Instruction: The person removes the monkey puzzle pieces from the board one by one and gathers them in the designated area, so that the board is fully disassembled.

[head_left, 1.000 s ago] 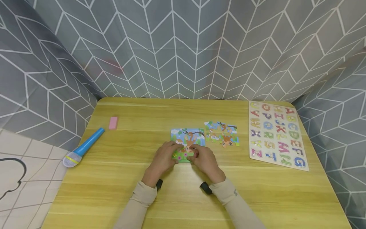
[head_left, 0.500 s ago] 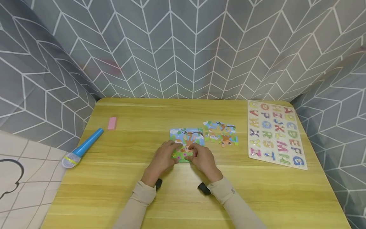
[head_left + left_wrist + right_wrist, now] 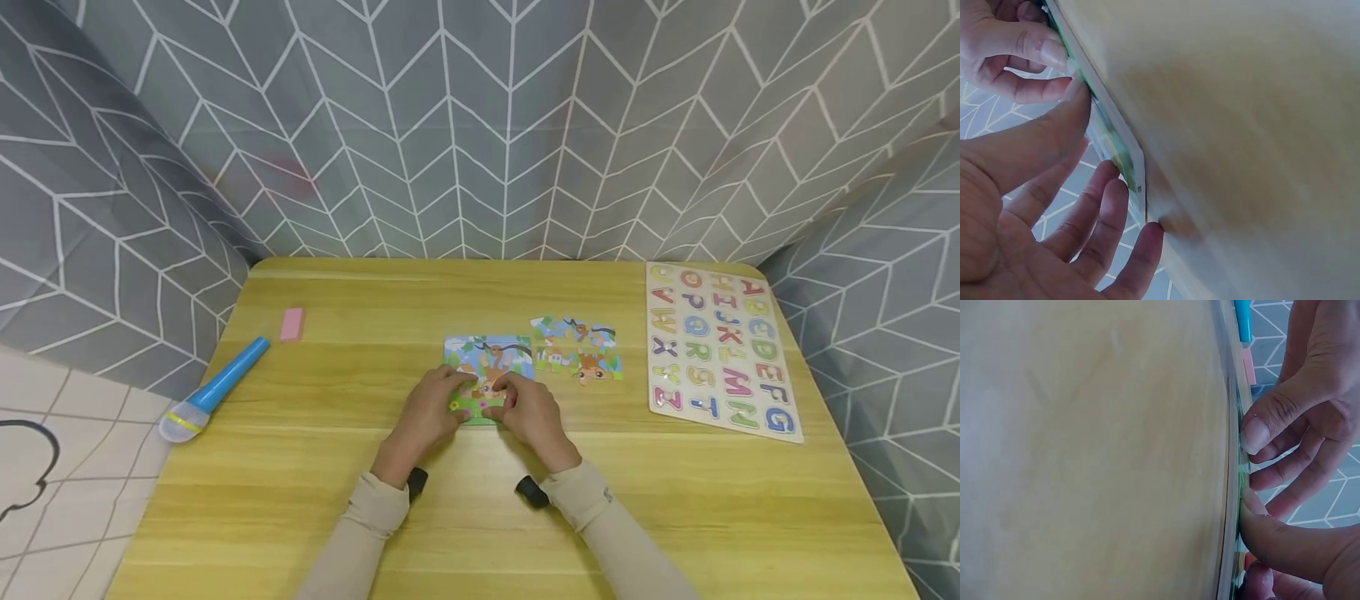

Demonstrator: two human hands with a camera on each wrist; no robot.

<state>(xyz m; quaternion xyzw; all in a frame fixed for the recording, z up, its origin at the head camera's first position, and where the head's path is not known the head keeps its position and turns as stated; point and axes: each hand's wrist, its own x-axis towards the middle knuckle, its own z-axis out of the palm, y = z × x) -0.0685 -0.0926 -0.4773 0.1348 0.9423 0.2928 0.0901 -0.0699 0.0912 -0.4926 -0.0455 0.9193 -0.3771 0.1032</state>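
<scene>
A picture puzzle board (image 3: pixel 491 350) with a monkey, branch and flowers lies mid-table; both hands cover parts of its lower half. My left hand (image 3: pixel 431 404) rests at its left side, the thumb (image 3: pixel 1072 119) pressing the near part, and the other fingers (image 3: pixel 1107 206) spread along the edge. At the lower right is my right hand (image 3: pixel 531 408), thumb and bent index finger touching the picture surface. The two thumbs nearly meet in the right wrist view. No loose piece shows clearly between the fingers. Right of the board lie several puzzle pieces (image 3: pixel 592 367) with a monkey's face and branches.
A wooden alphabet board (image 3: pixel 720 358) lies at the table's right. On the left are a blue toy microphone (image 3: pixel 217 387) and a pink block (image 3: pixel 292 324). Grey patterned curtain (image 3: pixel 480 125) hangs behind the wooden table (image 3: pixel 360 317).
The hands stay at the board's lower half with only slight finger shifts. The whole scene drifts a little left in view.
</scene>
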